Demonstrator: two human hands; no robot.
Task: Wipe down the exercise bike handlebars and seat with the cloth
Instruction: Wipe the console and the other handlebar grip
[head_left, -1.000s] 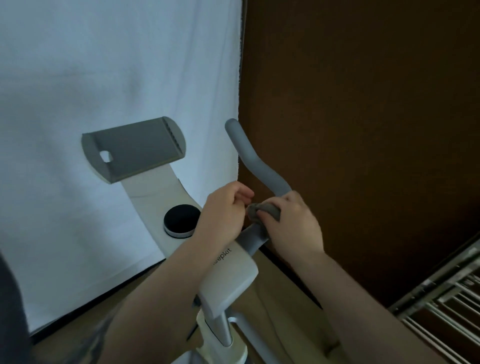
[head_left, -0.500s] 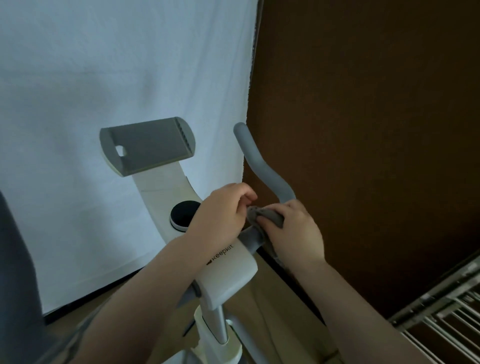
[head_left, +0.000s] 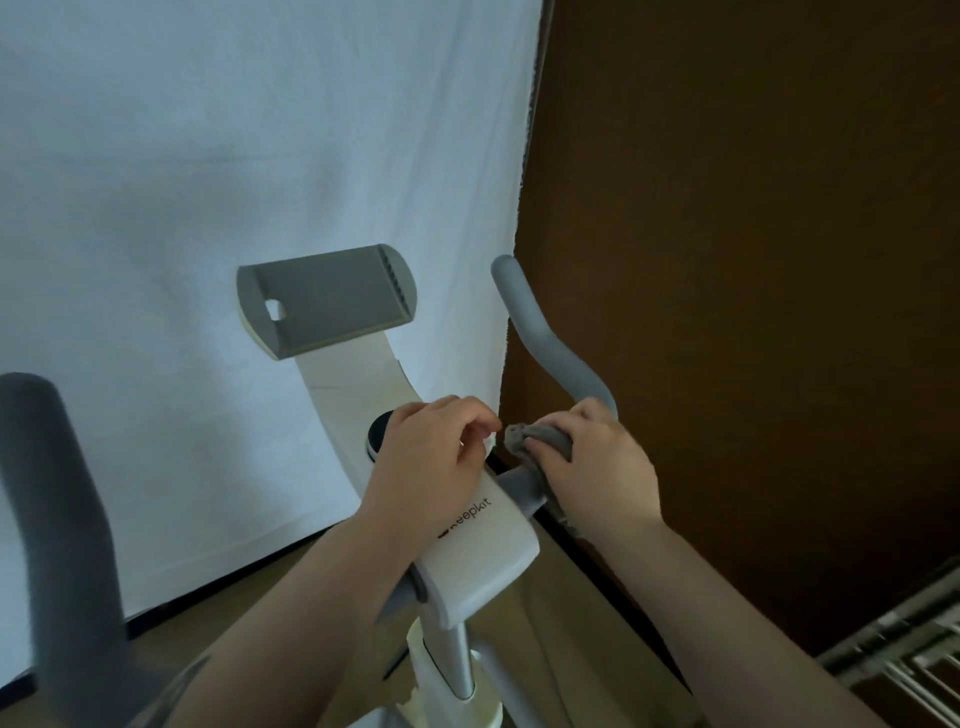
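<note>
- The right hand (head_left: 597, 467), right of the frame's centre, is clenched around the grey cloth (head_left: 540, 439), pressing it onto the lower end of the right handlebar (head_left: 545, 343).
- The cloth lies bunched under the right hand's fingers; a crumpled end pokes out on the left side of the grip, and a bit of cloth hangs below the hand.
- The left hand (head_left: 431, 457), at the frame's centre, is curled into a loose fist with nothing seen in it; it rests on the white bike console (head_left: 483, 551), just beside the cloth's free end but apart from it.
- The right handlebar rises from the right hand toward the upper centre, its rounded tip against the edge of the white curtain (head_left: 208, 182).
- The left handlebar (head_left: 57, 519), dark grey and blurred, stands at the lower left of the frame.
- A grey tablet holder (head_left: 327, 301) sits above the hands; a black round knob (head_left: 379, 434) is partly hidden behind the left hand.
- A brown wall (head_left: 753, 260) fills the right side.
</note>
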